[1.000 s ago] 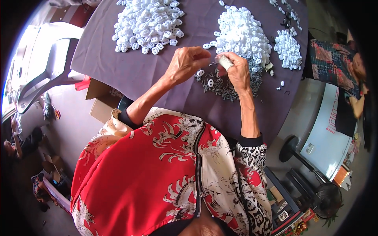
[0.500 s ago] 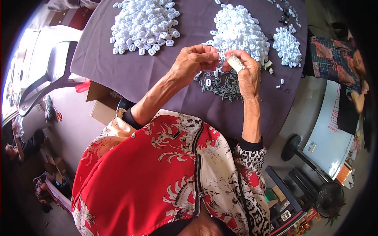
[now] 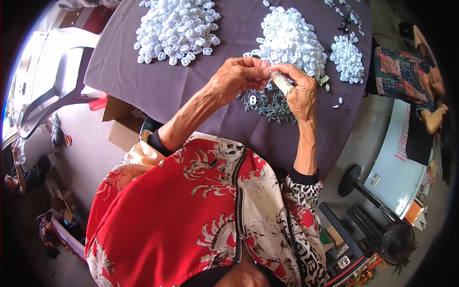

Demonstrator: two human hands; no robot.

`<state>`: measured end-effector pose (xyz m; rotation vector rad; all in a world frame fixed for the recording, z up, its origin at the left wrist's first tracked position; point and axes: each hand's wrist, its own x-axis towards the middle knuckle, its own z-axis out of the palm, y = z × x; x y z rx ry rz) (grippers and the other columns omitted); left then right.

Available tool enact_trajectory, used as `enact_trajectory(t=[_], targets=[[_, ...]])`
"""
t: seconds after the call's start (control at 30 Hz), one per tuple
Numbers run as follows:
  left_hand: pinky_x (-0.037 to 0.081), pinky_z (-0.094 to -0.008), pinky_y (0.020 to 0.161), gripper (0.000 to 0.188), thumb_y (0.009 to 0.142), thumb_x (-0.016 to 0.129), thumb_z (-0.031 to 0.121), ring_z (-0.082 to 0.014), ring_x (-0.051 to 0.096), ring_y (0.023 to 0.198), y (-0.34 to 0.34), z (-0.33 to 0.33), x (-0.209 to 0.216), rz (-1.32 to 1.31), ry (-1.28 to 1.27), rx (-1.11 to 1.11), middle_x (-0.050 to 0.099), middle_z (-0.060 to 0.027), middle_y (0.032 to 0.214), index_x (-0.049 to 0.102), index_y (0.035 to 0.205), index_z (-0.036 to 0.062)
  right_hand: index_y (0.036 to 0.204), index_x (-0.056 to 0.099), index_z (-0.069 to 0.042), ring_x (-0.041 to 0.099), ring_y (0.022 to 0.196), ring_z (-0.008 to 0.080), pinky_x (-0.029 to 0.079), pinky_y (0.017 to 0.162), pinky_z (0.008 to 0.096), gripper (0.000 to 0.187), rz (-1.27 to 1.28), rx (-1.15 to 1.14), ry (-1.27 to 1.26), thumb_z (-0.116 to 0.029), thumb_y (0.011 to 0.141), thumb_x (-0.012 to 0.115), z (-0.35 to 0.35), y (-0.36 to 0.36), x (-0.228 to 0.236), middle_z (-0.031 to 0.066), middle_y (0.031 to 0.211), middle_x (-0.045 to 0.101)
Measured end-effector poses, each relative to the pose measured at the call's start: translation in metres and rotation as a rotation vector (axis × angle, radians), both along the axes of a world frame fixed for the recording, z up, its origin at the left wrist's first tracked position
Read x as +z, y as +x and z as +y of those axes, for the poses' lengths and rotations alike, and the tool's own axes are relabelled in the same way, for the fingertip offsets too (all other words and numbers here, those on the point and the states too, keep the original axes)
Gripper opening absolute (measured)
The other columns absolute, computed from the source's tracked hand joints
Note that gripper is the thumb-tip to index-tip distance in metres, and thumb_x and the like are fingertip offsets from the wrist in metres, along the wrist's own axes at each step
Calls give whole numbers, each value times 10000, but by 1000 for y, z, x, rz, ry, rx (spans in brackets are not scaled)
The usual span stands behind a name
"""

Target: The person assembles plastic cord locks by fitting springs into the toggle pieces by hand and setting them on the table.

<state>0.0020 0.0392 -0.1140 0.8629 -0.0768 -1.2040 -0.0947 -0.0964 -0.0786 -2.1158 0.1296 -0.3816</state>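
Observation:
My left hand and my right hand meet above the purple table. My right hand is closed on a small white plastic piece. My left hand's fingertips pinch at the top end of that same piece; whether they hold a small metal part is hidden. Directly below my hands lies a heap of small dark grey metal parts. Just beyond my fingers is a pile of white plastic pieces.
A larger pile of white pieces lies at the far left of the table, a smaller one at the far right. A white plastic chair stands left. Another person sits at right. Cardboard boxes and a fan stand below.
Both hands have risen off the grey metal heap and come together; the left fingertips now meet the white piece in my right hand.

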Motion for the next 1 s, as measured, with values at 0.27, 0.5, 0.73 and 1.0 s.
enact_trajectory(t=[0.27,0.5,0.73,1.0], targets=[[474,-250,664,67,802,606,73,-119,577,685,23,8,8,-125,-97,120,595,-33,776,579,848,33,844,632,-27,633,685,214,483,613,284,103,152,-143,-89,-19,746,600,-4,2,-17,116,797,645],[473,-253,672,103,812,609,85,-116,574,704,26,14,5,-132,-91,132,591,-24,788,588,893,25,807,572,-38,585,649,316,468,561,376,64,195,-33,-554,-97,787,559,4,8,-53,128,732,584],[472,-254,685,119,799,619,68,-120,575,724,24,18,5,-125,-76,155,591,-28,804,591,905,22,717,498,-27,556,574,304,450,529,370,121,174,60,-600,-102,809,520,5,19,-52,126,638,535],[471,-247,692,98,800,623,95,-120,589,742,13,4,23,-243,-87,157,601,-34,810,574,861,35,838,571,-32,605,656,243,462,590,323,123,-9,0,-489,6,724,600,2,14,32,98,748,622]])
